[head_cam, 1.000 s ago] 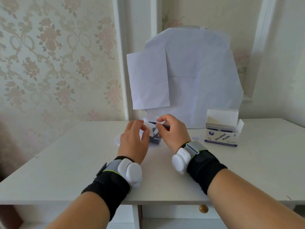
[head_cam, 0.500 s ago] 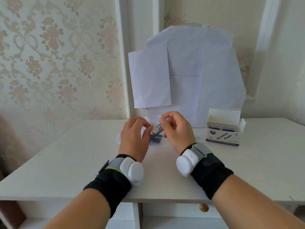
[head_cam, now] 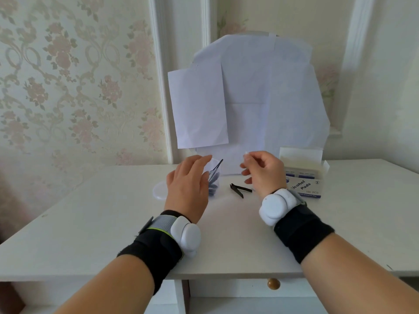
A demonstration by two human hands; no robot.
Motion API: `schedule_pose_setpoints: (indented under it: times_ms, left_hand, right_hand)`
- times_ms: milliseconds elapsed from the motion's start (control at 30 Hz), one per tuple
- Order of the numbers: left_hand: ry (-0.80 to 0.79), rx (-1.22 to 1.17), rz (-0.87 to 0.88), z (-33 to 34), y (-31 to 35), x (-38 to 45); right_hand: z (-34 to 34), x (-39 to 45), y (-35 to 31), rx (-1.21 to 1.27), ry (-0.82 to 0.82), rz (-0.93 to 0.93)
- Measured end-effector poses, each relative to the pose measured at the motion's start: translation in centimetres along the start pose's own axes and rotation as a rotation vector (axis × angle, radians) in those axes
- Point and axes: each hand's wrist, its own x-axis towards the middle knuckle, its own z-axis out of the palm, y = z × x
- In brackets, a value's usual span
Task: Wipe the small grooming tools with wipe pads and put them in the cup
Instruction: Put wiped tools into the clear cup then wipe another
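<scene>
- Each forearm is bare, with a black fabric wrist wrap behind the left hand [head_cam: 187,186] and the right hand [head_cam: 264,172].
- A rounded white pod sits on each wrap.
- The left wrap has a grey strap and yellow-green edging.

The surface [head_cam: 90,223] is seen as smooth, matt white-painted wood. The cup [head_cam: 215,177] is of clear, glossy plastic (dark tools show through it). The nail clipper [head_cam: 239,189] appears as matt black metal. The box of pads [head_cam: 305,184] is printed cardboard, and plain matt paper sheets [head_cam: 260,98] are taped behind.
</scene>
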Motion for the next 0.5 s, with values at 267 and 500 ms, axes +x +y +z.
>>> schedule_pose_setpoints:
  times_ms: [267,500]
  left_hand:
    - [-0.098,0.132,0.117,2.0,-0.1,0.7]
    - [-0.085,0.116,0.084,2.0,0.2,0.7]
  right_hand:
    - [-1.1,1.7,2.3,-0.474,0.017,0.055]
    - [-0.2,1.1,1.9,-1.045,-0.262,-0.032]
